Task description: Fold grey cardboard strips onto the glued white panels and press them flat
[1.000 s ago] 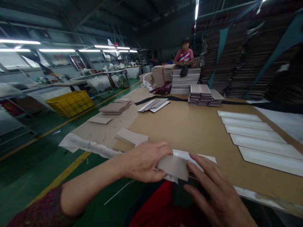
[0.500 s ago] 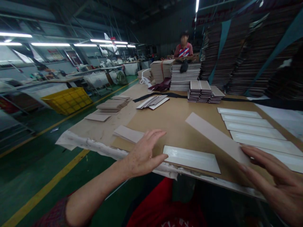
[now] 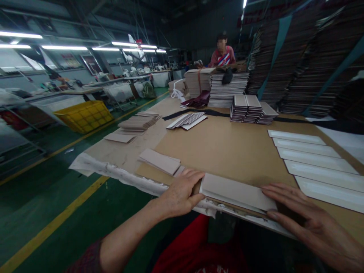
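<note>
A grey-beige cardboard strip lies over the white-faced strip at the table's near edge, mostly covering it; a thin pale edge shows at the left. My left hand is at the strip's left end, its thumb and fingers closed about the two corners. At the opposite end, my right hand grips the cardboard between thumb and fingers. Loose cardboard strips lie just beyond my left hand. To the right, several white-faced strips are laid out overlapping in a row.
Cardboard piles lie on the left of the table. A fanned bundle and short stacks sit farther back. Tall stacks rise at the right. A co-worker is behind the piles. A yellow bin stands on the floor.
My right hand has brought the cardboard strip left and down onto the white-faced strip. My left hand has come to its left end, uncovering more of the loose strips.
</note>
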### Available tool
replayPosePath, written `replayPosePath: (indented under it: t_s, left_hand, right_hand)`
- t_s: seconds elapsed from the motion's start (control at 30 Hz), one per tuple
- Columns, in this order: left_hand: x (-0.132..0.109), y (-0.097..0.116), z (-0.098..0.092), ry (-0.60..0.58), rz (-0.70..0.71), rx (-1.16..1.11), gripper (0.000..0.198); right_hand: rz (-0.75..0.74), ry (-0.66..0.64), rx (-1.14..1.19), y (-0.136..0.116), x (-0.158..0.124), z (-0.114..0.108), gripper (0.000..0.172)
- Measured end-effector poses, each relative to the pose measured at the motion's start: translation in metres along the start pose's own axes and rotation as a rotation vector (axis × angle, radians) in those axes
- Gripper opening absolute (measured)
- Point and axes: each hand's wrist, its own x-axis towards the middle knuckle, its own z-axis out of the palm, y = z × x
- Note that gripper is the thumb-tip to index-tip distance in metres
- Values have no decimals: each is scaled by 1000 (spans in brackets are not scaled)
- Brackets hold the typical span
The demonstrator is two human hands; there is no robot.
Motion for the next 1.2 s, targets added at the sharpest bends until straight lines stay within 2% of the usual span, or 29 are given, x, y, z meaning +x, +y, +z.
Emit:
replayPosePath:
  t_s: [0.3, 0.5, 0.73, 1.2]
  left_hand:
    - [-1, -5, 4, 25, -28, -34, 55]
    - [-2, -5, 6, 41, -35, -35, 54]
    - [-1, -3, 5, 44, -37, -30, 53]
    - [0, -2, 8, 74, -28, -12, 45]
  right_hand:
    - [53, -62, -30, 12, -3, -2, 49]
    - [29, -74, -9, 5, 6, -3, 45]
    - [49, -97, -12, 8, 6, 2, 49]
    - [29, -72, -6, 0, 13, 1, 44]
